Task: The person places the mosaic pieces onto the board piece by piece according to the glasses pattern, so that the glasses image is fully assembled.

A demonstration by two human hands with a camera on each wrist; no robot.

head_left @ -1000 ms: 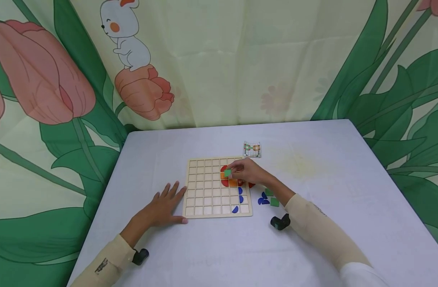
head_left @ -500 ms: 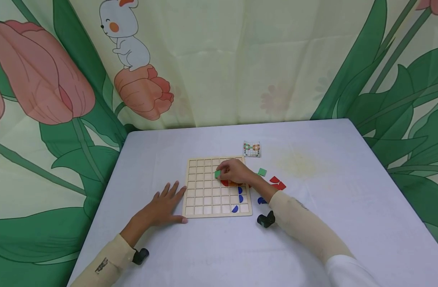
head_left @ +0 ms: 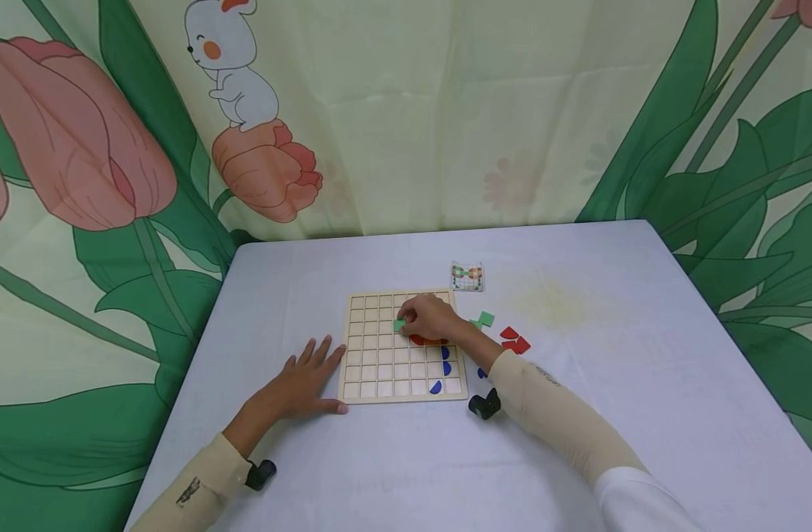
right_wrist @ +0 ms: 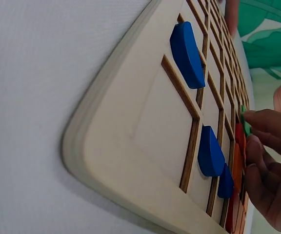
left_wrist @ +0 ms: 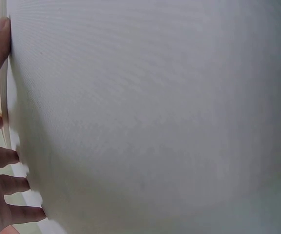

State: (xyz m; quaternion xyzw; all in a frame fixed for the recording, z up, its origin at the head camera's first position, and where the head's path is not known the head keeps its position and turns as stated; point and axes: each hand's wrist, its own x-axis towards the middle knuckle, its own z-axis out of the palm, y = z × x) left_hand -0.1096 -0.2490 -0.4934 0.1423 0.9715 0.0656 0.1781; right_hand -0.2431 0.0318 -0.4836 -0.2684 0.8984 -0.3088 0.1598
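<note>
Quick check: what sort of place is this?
Probably an indoor play corner, judging by the white table, the tulip-print backdrop behind it, and the grid board with blue pieces on it.

The head camera looks forward and down, sharing the board (head_left: 378,357) with the low, close wrist views.

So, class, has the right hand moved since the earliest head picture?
Yes: judged against the gridded board in the head view, the right hand has shifted left, toward the board's left edge, with the green square at its fingertips.
</note>
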